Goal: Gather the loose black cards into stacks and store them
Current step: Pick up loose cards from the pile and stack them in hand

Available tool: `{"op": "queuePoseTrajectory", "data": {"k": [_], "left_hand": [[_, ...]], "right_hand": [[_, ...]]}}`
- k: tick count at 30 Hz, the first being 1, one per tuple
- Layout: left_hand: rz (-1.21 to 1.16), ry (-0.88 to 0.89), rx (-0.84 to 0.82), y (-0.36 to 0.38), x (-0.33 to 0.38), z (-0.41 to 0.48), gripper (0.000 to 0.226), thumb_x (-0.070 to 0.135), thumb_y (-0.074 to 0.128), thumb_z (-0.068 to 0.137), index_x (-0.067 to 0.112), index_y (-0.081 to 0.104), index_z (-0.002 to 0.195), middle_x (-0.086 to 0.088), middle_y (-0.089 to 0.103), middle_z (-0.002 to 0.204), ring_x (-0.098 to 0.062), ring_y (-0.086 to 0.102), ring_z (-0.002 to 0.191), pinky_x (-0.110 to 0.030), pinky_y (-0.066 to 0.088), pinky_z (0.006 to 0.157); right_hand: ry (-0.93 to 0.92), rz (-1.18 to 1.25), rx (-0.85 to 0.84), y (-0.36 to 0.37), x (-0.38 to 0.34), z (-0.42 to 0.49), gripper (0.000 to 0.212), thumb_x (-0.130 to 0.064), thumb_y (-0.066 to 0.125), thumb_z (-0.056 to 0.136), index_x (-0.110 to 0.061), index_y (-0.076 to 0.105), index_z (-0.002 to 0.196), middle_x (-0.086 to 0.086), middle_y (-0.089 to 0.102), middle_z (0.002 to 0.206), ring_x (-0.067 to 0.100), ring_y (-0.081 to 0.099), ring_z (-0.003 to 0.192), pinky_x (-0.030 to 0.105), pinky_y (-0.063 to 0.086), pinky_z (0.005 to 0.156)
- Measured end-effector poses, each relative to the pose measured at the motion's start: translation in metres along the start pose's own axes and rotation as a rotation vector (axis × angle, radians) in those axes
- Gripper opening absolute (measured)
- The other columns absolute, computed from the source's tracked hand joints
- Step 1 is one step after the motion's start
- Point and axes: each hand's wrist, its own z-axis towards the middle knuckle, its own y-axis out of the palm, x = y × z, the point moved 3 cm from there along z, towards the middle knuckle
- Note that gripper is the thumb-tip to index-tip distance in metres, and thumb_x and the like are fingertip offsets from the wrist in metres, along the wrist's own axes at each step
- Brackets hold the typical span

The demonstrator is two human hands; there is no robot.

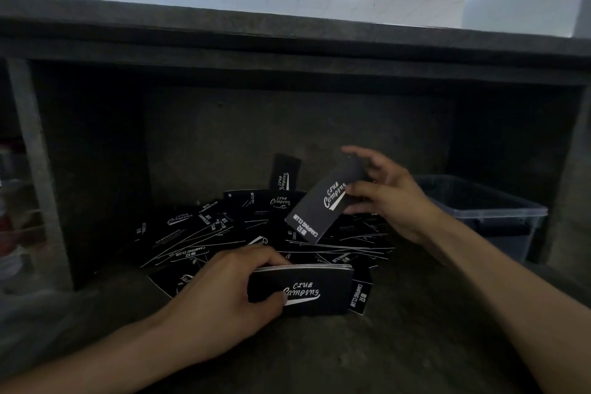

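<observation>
Head view, left hand: the left hand (224, 291) is curled round one end of a stack of black cards (307, 293) with white "Club Camping" lettering, thumb on the printed face, fingers over the top edge; the stack stands on its long edge, low over the near side of the counter.
Head view, right hand: the right hand (385, 198) pinches a single black card (321, 205) of the same print between thumb and fingers at its upper end; the card is tilted, lifted clear above the heap.
Head view, cards: a pile of loose black cards (243, 227) lies scattered and overlapping on the dark grey counter (367, 358), between and behind the two hands; one more black card (284, 171) leans upright against the back wall.
Head view, storage: a clear plastic bin (492, 211) sits to the right, beside the pile and behind the right forearm.
Head view, surroundings: a dark ledge (287, 41) spans above the recess; white ceiling panels show beyond it.
</observation>
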Motion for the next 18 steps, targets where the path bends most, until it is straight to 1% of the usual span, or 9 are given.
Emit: {"op": "queuePoseTrajectory", "data": {"k": [4,6,9,10,12,14,15,17,18], "left_hand": [[0.014,-0.035,0.043,-0.001,-0.005,-0.001,0.028,0.034,0.079,0.077,0.037,0.058,0.094,0.022,0.058,0.11,0.002,0.061,0.101,-0.017,0.048,0.083],[0.029,-0.082,0.037,-0.001,-0.01,-0.002,0.033,0.04,0.079,0.076,0.037,0.052,0.095,0.027,0.044,0.123,0.008,0.055,0.11,-0.014,0.046,0.091],[0.021,-0.136,0.021,0.0,-0.013,-0.002,0.038,0.041,0.079,0.079,0.036,0.046,0.098,0.031,0.031,0.135,0.016,0.044,0.119,-0.006,0.038,0.097],[0.015,-0.138,0.025,0.0,-0.012,-0.002,0.04,0.04,0.079,0.079,0.038,0.045,0.099,0.032,0.033,0.136,0.015,0.045,0.12,-0.008,0.038,0.098],[-0.013,-0.124,0.015,-0.001,-0.009,-0.001,0.045,0.037,0.079,0.08,0.041,0.04,0.103,0.03,0.053,0.124,0.008,0.057,0.111,-0.018,0.047,0.095],[-0.024,-0.102,-0.024,-0.001,-0.005,-0.001,0.046,0.034,0.077,0.082,0.042,0.039,0.108,0.023,0.068,0.103,-0.002,0.067,0.092,-0.027,0.053,0.083],[-0.006,-0.085,-0.032,-0.002,-0.002,-0.001,0.043,0.034,0.076,0.083,0.042,0.043,0.109,0.022,0.069,0.097,-0.003,0.067,0.085,-0.028,0.054,0.078],[0.048,-0.036,-0.027,-0.002,0.002,-0.002,0.03,0.036,0.073,0.084,0.042,0.054,0.106,0.023,0.069,0.092,0.0,0.066,0.08,-0.027,0.054,0.074],[0.063,-0.019,-0.028,-0.002,0.002,-0.002,0.023,0.036,0.072,0.084,0.041,0.059,0.102,0.025,0.069,0.091,0.003,0.066,0.081,-0.025,0.054,0.072]], "right_hand": [[0.126,-0.166,-0.035,-0.004,0.007,0.002,0.026,0.0,0.061,0.089,-0.021,0.067,0.102,0.003,0.07,0.097,0.015,0.069,0.085,0.029,0.057,0.063],[0.207,-0.289,-0.218,-0.008,0.012,-0.001,0.017,-0.003,0.066,0.087,-0.018,0.067,0.095,0.003,0.072,0.09,0.018,0.068,0.086,0.027,0.056,0.067],[0.405,-0.354,-0.56,-0.004,0.018,-0.015,0.016,0.003,0.068,0.085,-0.01,0.068,0.095,0.006,0.072,0.086,0.017,0.068,0.084,0.026,0.057,0.074],[0.447,-0.363,-0.637,-0.001,0.019,-0.019,0.016,0.003,0.068,0.086,-0.01,0.069,0.096,0.005,0.073,0.086,0.015,0.069,0.084,0.026,0.057,0.075],[0.473,-0.335,-0.7,0.002,0.018,-0.023,0.016,-0.001,0.066,0.088,-0.01,0.072,0.1,0.006,0.074,0.091,0.015,0.07,0.088,0.027,0.057,0.078],[0.428,-0.314,-0.621,0.003,0.018,-0.018,0.019,-0.01,0.062,0.092,-0.011,0.072,0.108,0.006,0.075,0.103,0.017,0.07,0.095,0.029,0.057,0.081],[0.367,-0.33,-0.515,0.002,0.022,-0.012,0.022,-0.015,0.06,0.094,-0.013,0.07,0.114,0.004,0.074,0.109,0.017,0.07,0.099,0.032,0.057,0.085],[0.189,-0.473,-0.28,-0.002,0.029,-0.003,0.032,-0.025,0.062,0.095,-0.024,0.063,0.127,-0.003,0.07,0.121,0.01,0.066,0.109,0.037,0.052,0.1],[0.113,-0.585,-0.241,-0.001,0.033,-0.002,0.043,-0.03,0.065,0.093,-0.03,0.057,0.135,-0.008,0.064,0.131,0.005,0.06,0.118,0.033,0.046,0.107]]}}
